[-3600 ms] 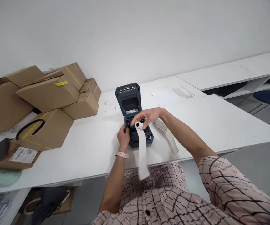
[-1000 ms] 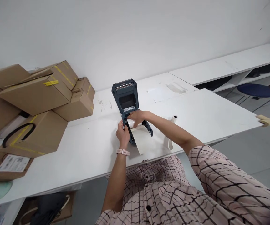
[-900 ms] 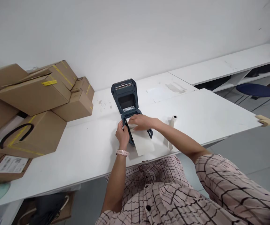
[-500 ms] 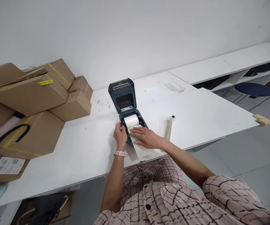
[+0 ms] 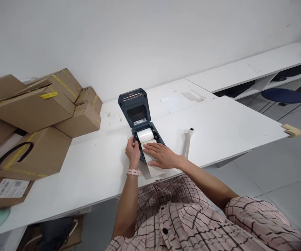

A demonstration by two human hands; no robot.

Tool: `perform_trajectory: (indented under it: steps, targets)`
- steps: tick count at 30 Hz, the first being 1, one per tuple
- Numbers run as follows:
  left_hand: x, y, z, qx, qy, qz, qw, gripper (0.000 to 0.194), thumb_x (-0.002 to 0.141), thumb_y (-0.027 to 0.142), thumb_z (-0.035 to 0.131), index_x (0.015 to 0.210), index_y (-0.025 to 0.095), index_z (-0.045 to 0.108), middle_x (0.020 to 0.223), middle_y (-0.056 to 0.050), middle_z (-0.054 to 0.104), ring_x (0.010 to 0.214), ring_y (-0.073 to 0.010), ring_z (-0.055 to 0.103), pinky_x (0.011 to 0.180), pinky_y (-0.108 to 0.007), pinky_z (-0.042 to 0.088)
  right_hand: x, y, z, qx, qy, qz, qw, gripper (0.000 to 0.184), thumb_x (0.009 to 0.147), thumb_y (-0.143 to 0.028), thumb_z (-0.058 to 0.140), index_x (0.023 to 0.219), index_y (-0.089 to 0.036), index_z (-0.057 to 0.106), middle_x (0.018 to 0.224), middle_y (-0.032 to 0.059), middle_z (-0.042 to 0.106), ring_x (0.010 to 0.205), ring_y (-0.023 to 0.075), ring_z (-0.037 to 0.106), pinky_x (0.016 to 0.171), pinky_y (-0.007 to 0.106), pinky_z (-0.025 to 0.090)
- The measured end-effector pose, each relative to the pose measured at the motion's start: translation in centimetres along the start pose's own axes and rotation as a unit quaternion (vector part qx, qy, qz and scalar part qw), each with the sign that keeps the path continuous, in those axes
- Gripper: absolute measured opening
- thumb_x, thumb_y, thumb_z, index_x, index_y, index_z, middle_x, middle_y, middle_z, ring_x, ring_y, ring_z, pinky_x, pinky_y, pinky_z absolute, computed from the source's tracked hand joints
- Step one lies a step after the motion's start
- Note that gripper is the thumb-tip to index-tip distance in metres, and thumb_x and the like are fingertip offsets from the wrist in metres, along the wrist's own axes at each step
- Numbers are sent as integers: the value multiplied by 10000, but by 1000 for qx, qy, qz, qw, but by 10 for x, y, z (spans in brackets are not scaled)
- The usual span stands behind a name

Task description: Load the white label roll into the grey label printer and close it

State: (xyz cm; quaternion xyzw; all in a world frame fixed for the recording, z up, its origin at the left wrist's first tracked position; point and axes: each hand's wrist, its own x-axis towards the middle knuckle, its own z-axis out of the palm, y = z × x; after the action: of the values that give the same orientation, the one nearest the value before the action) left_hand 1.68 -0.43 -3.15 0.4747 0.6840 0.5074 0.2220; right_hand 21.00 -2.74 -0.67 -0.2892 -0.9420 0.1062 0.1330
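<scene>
A dark blue-grey label printer stands on the white table with its lid raised. Inside it lies a white label roll, whose pale paper strip runs out over the printer's front toward the table edge. My left hand grips the printer's left side, thumb at the inner rim. Spread flat on the strip are the fingers of my right hand, which covers part of the printer's front. To the right, a narrow rolled paper tube with a dark core rests on the table, partly behind my right wrist.
Several cardboard boxes with yellow tape are piled at the left, a black curved strap on one. Behind the printer a white sheet lies near the wall. A foam pad covers the table's right corner, with a blue stool beyond.
My right hand has slid very slightly left on the paper strip. The left hand keeps its hold on the printer. The view has shifted a little.
</scene>
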Motion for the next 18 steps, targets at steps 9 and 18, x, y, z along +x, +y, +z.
perform_trajectory:
  steps: [9,18]
  targets:
    - [-2,6,-2,-17,-5,-27,999,374,919,279,544,1277,213,631,1300,-98,701,1235,-223,641,1078,-375,470,0,2,-1,52,-18,-6,998,797,961,-611,529,1585,-160,325,1661,146,257,1558,315,207,1255,532,219]
    - [-66,14,-17,-66,-98,-65,991,789,897,608,585,1567,292,313,1626,-92,380,1452,-280,439,1061,-338,507,41,42,-80,307,224,30,925,610,954,-644,505,1446,-286,528,1518,76,535,1412,267,480,1192,493,357]
